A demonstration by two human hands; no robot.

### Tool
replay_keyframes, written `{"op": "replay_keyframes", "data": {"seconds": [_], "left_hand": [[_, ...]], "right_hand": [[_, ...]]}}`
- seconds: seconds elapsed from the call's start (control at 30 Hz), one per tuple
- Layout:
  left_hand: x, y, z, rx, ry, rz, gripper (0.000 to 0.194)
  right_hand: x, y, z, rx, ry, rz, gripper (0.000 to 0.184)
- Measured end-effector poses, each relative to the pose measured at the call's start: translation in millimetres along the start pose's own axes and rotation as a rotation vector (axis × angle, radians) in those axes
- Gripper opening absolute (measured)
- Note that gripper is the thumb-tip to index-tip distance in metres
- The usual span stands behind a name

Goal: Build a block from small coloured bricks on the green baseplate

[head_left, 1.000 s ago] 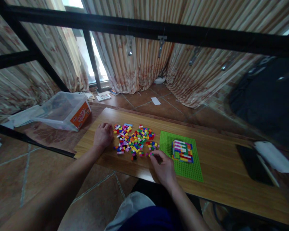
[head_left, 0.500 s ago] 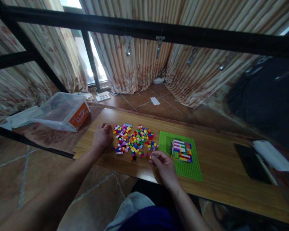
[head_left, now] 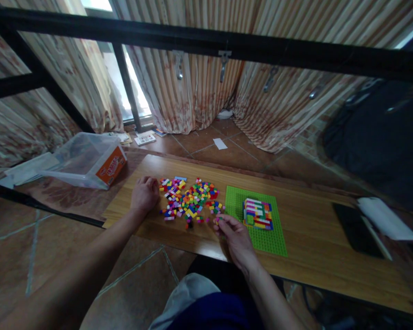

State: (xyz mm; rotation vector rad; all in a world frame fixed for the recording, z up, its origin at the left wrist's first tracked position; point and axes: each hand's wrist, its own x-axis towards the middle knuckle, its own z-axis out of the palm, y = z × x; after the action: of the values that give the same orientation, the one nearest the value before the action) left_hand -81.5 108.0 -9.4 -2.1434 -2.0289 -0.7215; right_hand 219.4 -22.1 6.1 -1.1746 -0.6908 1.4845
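Many small colourful building bricks point(head_left: 192, 197) lie in a loose spread on the wooden table. My left hand point(head_left: 145, 195) rests at the pile's left edge with its fingers curled in; whatever it may hold is hidden. At the pile's lower right, my right hand point(head_left: 236, 236) pinches a small building brick between thumb and fingers, a little above the tabletop. To its right lies a green studded baseplate point(head_left: 266, 245). Fixed on that plate is a low brick build point(head_left: 258, 213) of striped white, pink, green, red, yellow and blue pieces.
A clear plastic bin point(head_left: 79, 158) with an orange label stands beyond the table's left end. Toward the right end of the wooden table point(head_left: 306, 233) lie a dark flat tablet-like object point(head_left: 356, 229) and a white object point(head_left: 387, 217). A black metal bar point(head_left: 199, 41) crosses above.
The whole view has shifted slightly. Both hands stay almost where they were, with my right hand's fingers moving a little around the brick.
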Motion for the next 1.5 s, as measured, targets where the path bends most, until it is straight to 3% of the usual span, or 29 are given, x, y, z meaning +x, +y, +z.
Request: {"op": "replay_keyframes", "data": {"seconds": [0.17,0.43,0.83,1.03,1.23,1.5], "left_hand": [[0.4,-0.9,0.9,0.006,-0.002,-0.005,0.027],[0.5,1.7,-1.4,-0.002,-0.003,-0.016,0.027],[-0.1,-0.7,0.6,0.006,-0.012,-0.024,0.027],[0.0,0.9,-1.4,-0.015,-0.022,-0.022,0.026],[0.0,1.2,-2.9,-0.019,-0.011,-0.032,0.029],[1.5,1.5,-3.7,0.013,-0.006,-0.016,0.030]], "right_hand": [[-2.8,-4.0,4.4,-0.075,0.001,-0.044,0.033],[-1.2,-5.6,12.0,-0.135,0.121,-0.140,0.033],[30.7,3.2,33.7,-0.498,0.032,-0.293,0.026],[29.6,2.4,29.0,-0.499,0.044,-0.367,0.025],[7.4,-15.3,22.2,-0.487,0.093,-0.410,0.021],[-22.4,-32.3,-24.6,-0.405,0.307,-0.314,0.023]]}}
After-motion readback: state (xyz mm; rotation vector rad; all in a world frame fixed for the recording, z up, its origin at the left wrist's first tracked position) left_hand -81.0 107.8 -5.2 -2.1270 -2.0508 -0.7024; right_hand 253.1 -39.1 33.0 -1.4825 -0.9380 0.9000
